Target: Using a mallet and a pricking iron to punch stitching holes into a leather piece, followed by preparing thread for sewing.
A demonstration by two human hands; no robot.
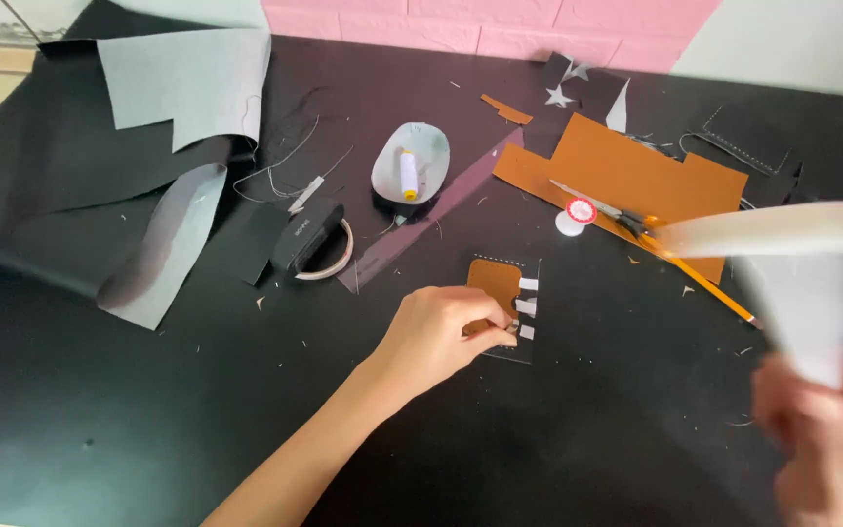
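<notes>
Reaching in from the lower middle of the view, the left hand lies palm down on the black work surface, forearm stretched diagonally up to the right and wrist nearly straight. Its fingers are curled in, and the fingertips pinch at the left edge of a small brown leather piece with a rounded corner, which lies flat just below the table's middle, backed by a dark panel with a stitched top edge. Three short white strips sit along the right side of that piece, one above another, just beside the fingertips. The right hand is close to the camera at the lower right and badly blurred; it is closed around the lower end of a pale sheet of paper that rises and fans out above it, though how the fingers lie cannot be made out. Behind the paper, a yellow pencil and scissors rest on a larger brown leather sheet. Farther left are a clear ruler, a spool of thread in a pale oval dish, and a roll of tape.
</notes>
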